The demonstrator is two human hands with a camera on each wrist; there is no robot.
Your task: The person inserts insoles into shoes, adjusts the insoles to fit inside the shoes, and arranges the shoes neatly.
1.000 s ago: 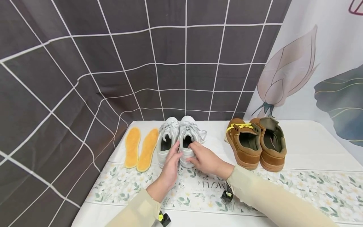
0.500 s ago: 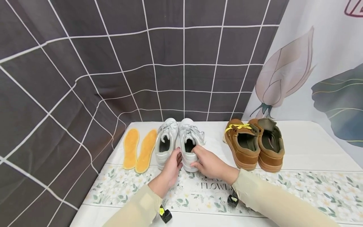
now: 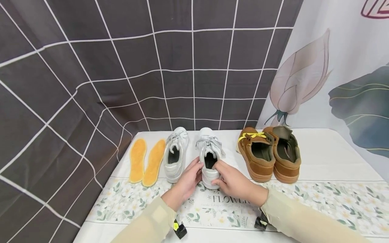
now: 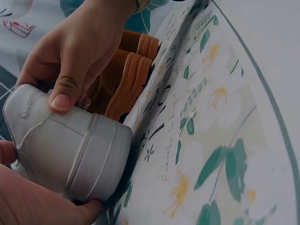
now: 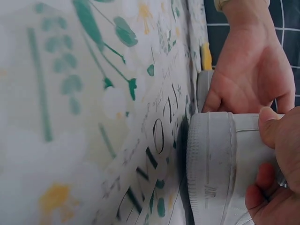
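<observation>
A dark gridded cloth (image 3: 212,84) hung behind the worktop (image 3: 331,152), and a pale printed cloth (image 3: 301,74) hung at the far right. In the head view, two orange insoles (image 3: 154,163) lay at the left, outside the shoes. The left white shoe (image 3: 174,170) stood just beside them; then, across a gap, came the right white shoe (image 3: 209,175), toe to the far side, and further right the brown shoes (image 3: 262,167). The person's right grip (image 3: 232,179) pinched the heel of the right white shoe, thumb outside and fingers at the opening. The left grip (image 3: 187,179) touched its left side, between the two white shoes.

The left wrist view showed the right thumb pressed on the outer heel, and fingers of the left grip against the near side. The sole was down by the worktop, though full contact was hard to confirm.

In the right wrist view the left palm faced the camera, its fingers partly behind the shoe; whether they curled round it or only rested there, I could not tell.

The step in hand looked like positioning this shoe apart from its mate. The next move seemed to call for a steady heel pinch, light side support and an unblocked opening.
</observation>
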